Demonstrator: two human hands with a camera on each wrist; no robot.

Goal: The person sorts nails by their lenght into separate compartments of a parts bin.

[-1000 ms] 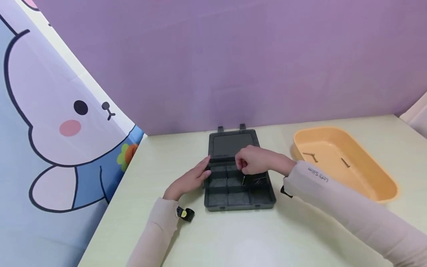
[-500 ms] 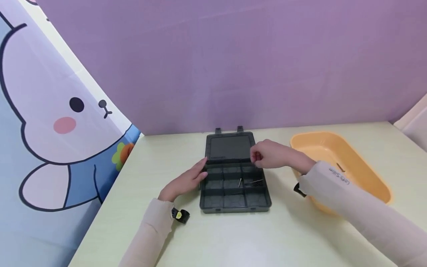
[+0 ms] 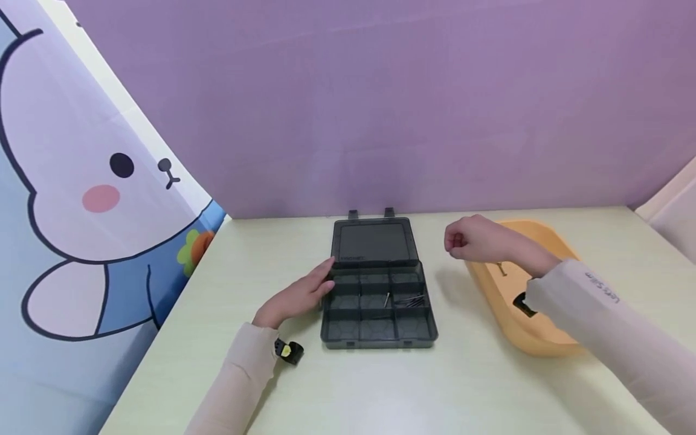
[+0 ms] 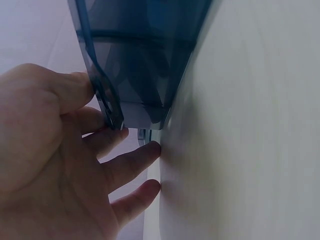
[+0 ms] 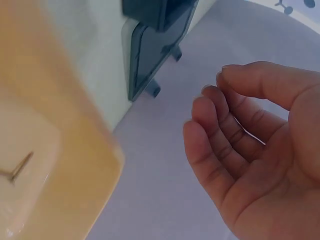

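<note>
You have two hands (image 3: 298,295), one box (image 3: 375,344), nine compartments (image 3: 378,330), two latches (image 3: 353,214), one tray (image 3: 523,332); fasteners (image 3: 414,301) overlap past counting.

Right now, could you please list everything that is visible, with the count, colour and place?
Compartment box: one, dark grey, on the table, lid open
Single metal piece: one, silvery, box's centre compartment
Thin metal pieces: several, silvery, middle row, right compartment
Tray: one, orange, right of the box
Fasteners: at least one, brass-coloured, in the tray
Table: one, pale, underneath
Backdrop: one, purple, behind
Cartoon cloth: one, multicoloured, far left
Wrist devices: two, black, one per wrist
Sleeves: two, pale, on both arms
Left hand: one, touching the box's left side
Right hand: one, near the tray's far-left corner
</note>
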